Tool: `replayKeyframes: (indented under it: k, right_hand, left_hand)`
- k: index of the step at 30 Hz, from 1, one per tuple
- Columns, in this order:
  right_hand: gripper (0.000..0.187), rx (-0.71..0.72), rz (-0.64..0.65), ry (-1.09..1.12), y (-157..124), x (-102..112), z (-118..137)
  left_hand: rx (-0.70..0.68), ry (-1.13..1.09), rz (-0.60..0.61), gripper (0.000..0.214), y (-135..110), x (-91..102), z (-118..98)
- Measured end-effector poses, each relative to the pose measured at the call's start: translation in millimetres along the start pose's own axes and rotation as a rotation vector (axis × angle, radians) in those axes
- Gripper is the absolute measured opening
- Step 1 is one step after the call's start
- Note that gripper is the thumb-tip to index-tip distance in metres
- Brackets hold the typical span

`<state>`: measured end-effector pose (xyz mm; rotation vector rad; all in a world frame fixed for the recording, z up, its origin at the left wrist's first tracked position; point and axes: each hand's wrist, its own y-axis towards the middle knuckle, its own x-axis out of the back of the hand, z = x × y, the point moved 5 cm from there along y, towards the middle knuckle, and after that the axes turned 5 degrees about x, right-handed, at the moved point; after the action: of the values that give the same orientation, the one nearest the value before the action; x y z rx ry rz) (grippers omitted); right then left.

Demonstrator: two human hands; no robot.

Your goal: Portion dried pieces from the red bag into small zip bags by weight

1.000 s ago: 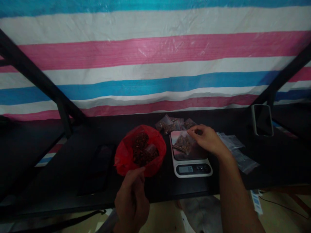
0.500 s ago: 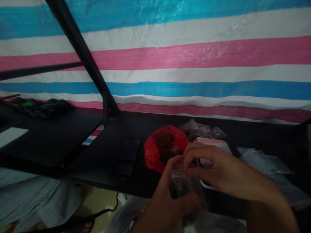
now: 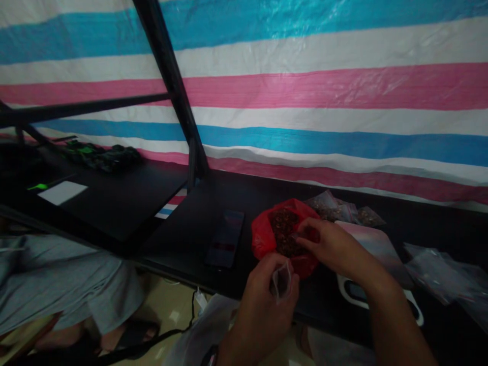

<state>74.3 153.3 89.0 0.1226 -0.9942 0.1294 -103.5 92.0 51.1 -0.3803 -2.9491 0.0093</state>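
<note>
My left hand (image 3: 267, 300) is closed around a small clear zip bag (image 3: 281, 282), whose mouth gapes upward. Just beyond it, a red plastic bag (image 3: 263, 236) stands with its top spread, holding a heap of small dark brown pieces (image 3: 284, 226). My right hand (image 3: 324, 241) reaches into the red bag from the right. Its fingertips are pinched at the brown pieces, on something small that I cannot make out. Under my right forearm lies a digital scale (image 3: 375, 249) with a pale pinkish top and a white front edge, partly hidden.
Several filled clear bags (image 3: 335, 208) lie behind the scale. Flat clear bags (image 3: 442, 269) are at the right. A dark phone (image 3: 225, 239) rests left of the red bag on the black table (image 3: 171, 244). A black metal post (image 3: 171, 76) rises at the left; a seated person's grey-clad leg (image 3: 68, 284) shows below.
My hands have come apart. The right one has moved from the clear bag into the red bag; the left keeps the clear bag, its mouth now spread. The view has shifted left.
</note>
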Motion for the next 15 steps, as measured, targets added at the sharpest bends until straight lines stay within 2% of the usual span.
replayKeyframes:
  k: [4, 7, 11, 15]
  right_hand:
    - [0.013, -0.002, -0.038, -0.102, 2, 1, 8]
    - [0.017, 0.006, -0.079, -0.173, 5, -2, 6]
    - [0.015, 0.017, -0.055, -0.124, 8, -14, 5]
    - [0.019, -0.015, -0.032, -0.093, 11, -18, 11]
  left_hand:
    - [-0.069, 0.09, -0.087, 0.01, -2, 8.0, 0]
    - [-0.068, 0.115, -0.105, 0.01, 0, 8.1, 0]
    - [-0.046, 0.185, -0.117, 0.01, 2, 4.8, 3]
    - [-0.059, 0.24, -0.194, 0.009, 4, 2.9, 5]
